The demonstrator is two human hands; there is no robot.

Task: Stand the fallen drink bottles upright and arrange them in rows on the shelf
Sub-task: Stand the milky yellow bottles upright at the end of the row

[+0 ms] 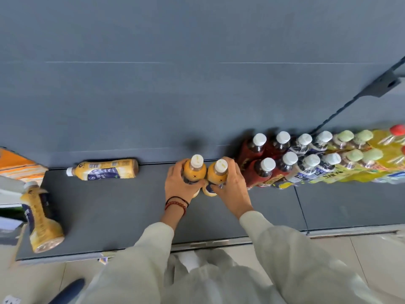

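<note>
The person is leaning over the shelf (120, 211) with both arms out. The left grip (178, 183) is wrapping its fingers and thumb round the left bottle (195, 170), an orange drink with a white cap. The right grip (232, 189) is curling the same way round the right bottle (218, 174), its twin. Both grips are closing firmly on the bottle bodies below the shoulders. The two bottles are standing upright and touching side by side near the back of the shelf; I cannot tell whether their bases are resting on it.

At 3 o'clock from the pair, just beside the right bottle, the rows (306, 163) are standing two deep: dark bottles with red labels first, then white-capped ones, then green-capped and yellow ones running off toward the edge.

At 9 o'clock, well apart from the left grip, the back bottle (105, 170) is lying on its side against the panel (175, 84), cap pointing to 9 o'clock. At 8 o'clock, near the shelf's left end, the end bottle (42, 218) is lying flat too, cap pointing roughly to 12 o'clock.

Dark and red beads (176, 204) are circling the left wrist, and an orange box (13, 165) is showing at the far left edge.
</note>
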